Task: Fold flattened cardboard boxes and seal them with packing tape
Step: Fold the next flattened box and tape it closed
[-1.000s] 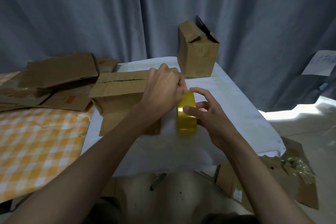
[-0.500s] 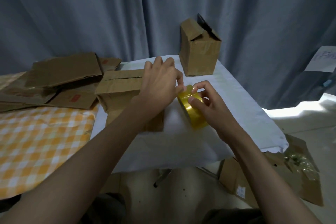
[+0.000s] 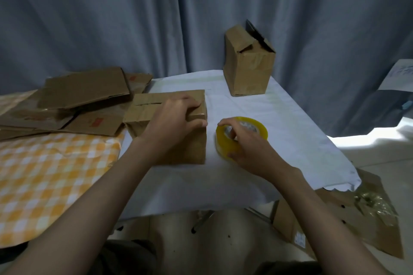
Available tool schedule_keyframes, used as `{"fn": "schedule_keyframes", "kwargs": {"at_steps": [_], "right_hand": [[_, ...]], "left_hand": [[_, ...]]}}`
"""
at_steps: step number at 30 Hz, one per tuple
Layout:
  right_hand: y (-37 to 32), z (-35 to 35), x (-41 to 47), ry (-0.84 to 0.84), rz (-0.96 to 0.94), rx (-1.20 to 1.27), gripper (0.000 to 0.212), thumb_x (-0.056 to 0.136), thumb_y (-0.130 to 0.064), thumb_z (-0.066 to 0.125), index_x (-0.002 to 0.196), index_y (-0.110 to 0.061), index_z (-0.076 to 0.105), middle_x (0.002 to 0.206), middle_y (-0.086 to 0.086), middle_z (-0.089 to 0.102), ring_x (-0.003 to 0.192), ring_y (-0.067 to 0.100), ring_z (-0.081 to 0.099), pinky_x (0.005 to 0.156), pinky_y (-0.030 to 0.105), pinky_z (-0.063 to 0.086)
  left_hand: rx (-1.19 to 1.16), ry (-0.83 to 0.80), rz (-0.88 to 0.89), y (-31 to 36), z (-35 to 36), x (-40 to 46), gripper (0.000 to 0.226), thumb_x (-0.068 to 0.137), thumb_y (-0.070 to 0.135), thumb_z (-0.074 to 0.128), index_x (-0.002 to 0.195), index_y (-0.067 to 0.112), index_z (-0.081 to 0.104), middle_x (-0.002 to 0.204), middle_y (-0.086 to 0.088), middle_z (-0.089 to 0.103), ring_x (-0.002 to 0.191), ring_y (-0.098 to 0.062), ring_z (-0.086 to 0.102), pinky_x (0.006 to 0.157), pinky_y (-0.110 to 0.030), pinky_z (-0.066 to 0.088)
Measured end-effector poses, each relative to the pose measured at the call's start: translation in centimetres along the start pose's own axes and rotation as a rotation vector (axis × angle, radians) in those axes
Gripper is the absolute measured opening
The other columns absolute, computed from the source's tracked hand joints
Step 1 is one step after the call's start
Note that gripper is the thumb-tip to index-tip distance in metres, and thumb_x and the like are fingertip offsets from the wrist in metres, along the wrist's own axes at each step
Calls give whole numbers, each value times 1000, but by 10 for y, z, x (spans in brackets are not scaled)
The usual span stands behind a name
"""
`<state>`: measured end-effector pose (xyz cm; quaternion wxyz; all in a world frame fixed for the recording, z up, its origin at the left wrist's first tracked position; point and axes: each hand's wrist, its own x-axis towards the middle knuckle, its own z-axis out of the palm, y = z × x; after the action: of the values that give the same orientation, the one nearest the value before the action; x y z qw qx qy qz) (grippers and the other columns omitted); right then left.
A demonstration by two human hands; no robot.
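A folded cardboard box point(image 3: 192, 147) stands on the white-covered table point(image 3: 279, 118), its top flaps closed with a slit showing. My left hand point(image 3: 176, 118) grips the box's top right corner, fingers over the top and thumb on the front face. A yellow roll of packing tape point(image 3: 252, 126) lies almost flat on the table just right of the box. My right hand point(image 3: 245, 147) holds the roll, fingers curled into its core and thumb on the outer rim. A second folded box point(image 3: 248, 69) stands upright at the table's far edge, a flap sticking up.
Flattened cardboard boxes point(image 3: 82, 89) are stacked at the left, partly on an orange checked cloth point(image 3: 44, 176). More flat cardboard point(image 3: 348, 214) and crumpled tape lie on the floor at the right. A grey curtain point(image 3: 134, 18) hangs behind the table.
My left hand has left the tape roll and moved left onto the box's top corner. My right hand has laid the roll down from upright to nearly flat on the table.
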<state>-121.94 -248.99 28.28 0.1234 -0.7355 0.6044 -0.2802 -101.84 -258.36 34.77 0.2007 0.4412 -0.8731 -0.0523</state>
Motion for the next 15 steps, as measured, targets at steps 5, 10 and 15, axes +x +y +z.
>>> {"fn": "schedule_keyframes", "kwargs": {"at_steps": [5, 10, 15], "right_hand": [[4, 6, 0, -57, -6, -126, 57, 86, -12, 74, 135, -21, 48, 135, 1, 55, 124, 23, 53, 102, 39, 46], [6, 1, 26, 63, 155, 120, 31, 81, -14, 77, 107, -26, 64, 105, -3, 61, 94, 12, 58, 87, 31, 52], [-22, 0, 50, 545, 230, 392, 18, 87, 0, 61, 84, -16, 69, 76, -4, 66, 74, 12, 62, 66, 20, 53]], "left_hand": [[-56, 16, 30, -13, -2, 0, 56, 80, 53, 73, 124, 20, 67, 123, 2, 63, 113, -18, 54, 96, -34, 44], [-140, 53, 67, -18, -7, 15, 31, 93, 37, 66, 120, 21, 69, 111, 4, 64, 101, -14, 58, 89, -31, 49], [43, -28, 59, -20, 3, 48, 43, 101, 36, 53, 141, 21, 57, 136, -1, 55, 118, -23, 51, 99, -34, 41]]}}
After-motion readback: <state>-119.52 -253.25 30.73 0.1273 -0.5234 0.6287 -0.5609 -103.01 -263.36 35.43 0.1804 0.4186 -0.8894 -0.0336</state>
